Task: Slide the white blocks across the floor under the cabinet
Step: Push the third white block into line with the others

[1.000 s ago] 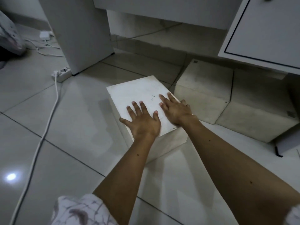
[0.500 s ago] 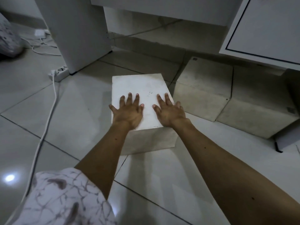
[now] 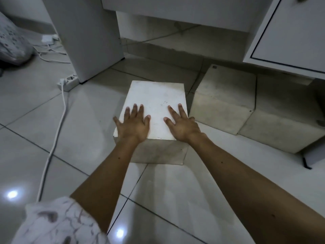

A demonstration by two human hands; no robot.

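Note:
A white block (image 3: pixel 156 95) stands on the tiled floor in the middle of the head view. My left hand (image 3: pixel 134 125) lies flat on its near left top, fingers spread. My right hand (image 3: pixel 182 125) lies flat on its near right top, fingers spread too. Neither hand wraps around the block. Two more white blocks sit side by side to the right: one (image 3: pixel 223 92) next to the middle block, the other (image 3: pixel 284 110) partly under the white cabinet (image 3: pixel 290 32). The cabinet's open underside (image 3: pixel 175 50) lies straight beyond the middle block.
A white cabinet leg panel (image 3: pixel 84 36) stands at the back left. A power strip (image 3: pixel 67 83) with a white cable (image 3: pixel 54 138) runs along the floor on the left. More cables (image 3: pixel 51 50) and a speckled bag (image 3: pixel 12 44) lie far left. My patterned sleeve (image 3: pixel 58 222) shows bottom left.
The block has turned from slanted to square with the cabinet opening and slid slightly away from me. My hands have spread apart toward its left and right sides.

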